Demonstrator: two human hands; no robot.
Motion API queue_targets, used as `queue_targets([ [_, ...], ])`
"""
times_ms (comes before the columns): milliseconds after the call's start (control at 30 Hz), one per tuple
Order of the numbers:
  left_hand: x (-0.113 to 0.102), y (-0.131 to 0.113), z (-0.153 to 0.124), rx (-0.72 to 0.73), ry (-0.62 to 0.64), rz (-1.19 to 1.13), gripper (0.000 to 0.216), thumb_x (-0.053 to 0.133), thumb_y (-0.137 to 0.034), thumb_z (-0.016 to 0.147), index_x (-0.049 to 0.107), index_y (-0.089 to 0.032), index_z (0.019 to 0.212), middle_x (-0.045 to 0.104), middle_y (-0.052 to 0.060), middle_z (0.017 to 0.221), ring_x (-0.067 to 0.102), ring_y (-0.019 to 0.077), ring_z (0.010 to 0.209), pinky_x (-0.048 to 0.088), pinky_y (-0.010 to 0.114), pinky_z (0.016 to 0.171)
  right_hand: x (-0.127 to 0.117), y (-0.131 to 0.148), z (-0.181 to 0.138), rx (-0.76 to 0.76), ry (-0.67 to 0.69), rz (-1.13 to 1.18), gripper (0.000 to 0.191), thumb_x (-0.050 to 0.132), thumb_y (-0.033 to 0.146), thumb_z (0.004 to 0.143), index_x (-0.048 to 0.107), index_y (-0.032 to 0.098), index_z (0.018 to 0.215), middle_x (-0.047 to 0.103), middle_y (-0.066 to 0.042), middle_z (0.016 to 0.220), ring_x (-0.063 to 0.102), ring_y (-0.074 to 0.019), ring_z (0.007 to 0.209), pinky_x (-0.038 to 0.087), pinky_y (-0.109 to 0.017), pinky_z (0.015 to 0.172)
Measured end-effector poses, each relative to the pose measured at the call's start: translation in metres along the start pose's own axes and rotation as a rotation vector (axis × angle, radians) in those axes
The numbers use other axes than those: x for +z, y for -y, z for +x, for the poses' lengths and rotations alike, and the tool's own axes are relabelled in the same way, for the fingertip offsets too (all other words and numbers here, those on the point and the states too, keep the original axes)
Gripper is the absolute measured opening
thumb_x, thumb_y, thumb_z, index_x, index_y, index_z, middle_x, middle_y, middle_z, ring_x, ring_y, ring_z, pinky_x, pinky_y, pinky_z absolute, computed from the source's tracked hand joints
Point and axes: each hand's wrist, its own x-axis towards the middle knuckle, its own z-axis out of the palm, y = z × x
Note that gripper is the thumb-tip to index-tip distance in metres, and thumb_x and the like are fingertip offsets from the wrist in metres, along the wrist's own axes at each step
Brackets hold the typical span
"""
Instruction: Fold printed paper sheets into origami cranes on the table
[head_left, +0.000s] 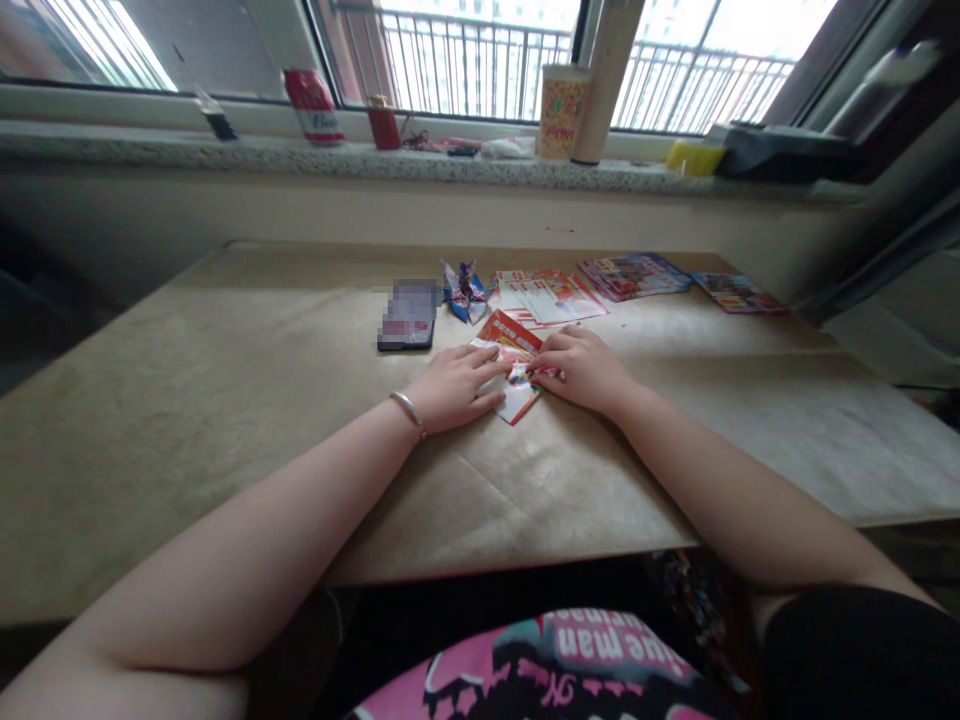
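Note:
A folded sheet of red and white printed paper [514, 352] lies on the brown paper-covered table [225, 400]. My left hand [454, 388], with a silver bangle on the wrist, lies on the sheet's left part with its fingers stretched out flat. My right hand [583, 368] rests on the sheet's right side, fingers curled and pressing down on the fold. A finished folded paper figure [465, 291] in blue and red stands just behind the sheet.
A dark phone [409, 314] lies left of the paper figure. Printed leaflets [551, 295] and booklets [634, 275] are spread at the back right. The windowsill holds a paper cup [562, 110], a red can [313, 105] and small items.

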Motion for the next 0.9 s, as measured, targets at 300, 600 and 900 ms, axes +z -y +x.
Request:
queue_targets([
  [300, 0.003, -0.006, 0.004, -0.093, -0.132, 0.113, 0.040, 0.036, -0.025, 0.098, 0.057, -0.011, 0.130, 0.068, 0.013, 0.118, 0.059, 0.0241, 0.109, 0.044, 0.039, 0.100, 0.009, 0.006, 0.003, 0.108, 0.088, 0.090, 0.044, 0.062, 0.046, 0.087, 0.068, 0.021, 0.122, 0.067, -0.009, 0.123, 0.058, -0.0275, 0.114, 0.044, -0.043, 0.102],
  [600, -0.007, -0.001, 0.001, 0.111, -0.210, 0.099, 0.028, 0.048, -0.031, 0.094, 0.072, -0.021, 0.103, 0.069, 0.010, 0.097, 0.059, 0.0246, 0.102, 0.044, 0.044, 0.099, 0.018, -0.025, -0.001, 0.236, 0.017, 0.035, 0.045, 0.064, 0.038, 0.086, 0.065, 0.018, 0.126, 0.062, -0.012, 0.131, 0.052, -0.0295, 0.124, 0.040, -0.046, 0.109],
  [900, 0.000, 0.005, 0.001, 0.109, -0.049, -0.100, 0.040, 0.044, -0.032, 0.096, 0.057, -0.017, 0.131, 0.050, 0.012, 0.145, 0.047, 0.0214, 0.133, 0.038, 0.038, 0.112, 0.009, -0.012, 0.000, -0.025, -0.022, 0.211, 0.030, 0.054, 0.010, 0.085, 0.075, 0.025, 0.101, 0.073, -0.005, 0.103, 0.063, -0.0196, 0.097, 0.049, -0.036, 0.092],
])
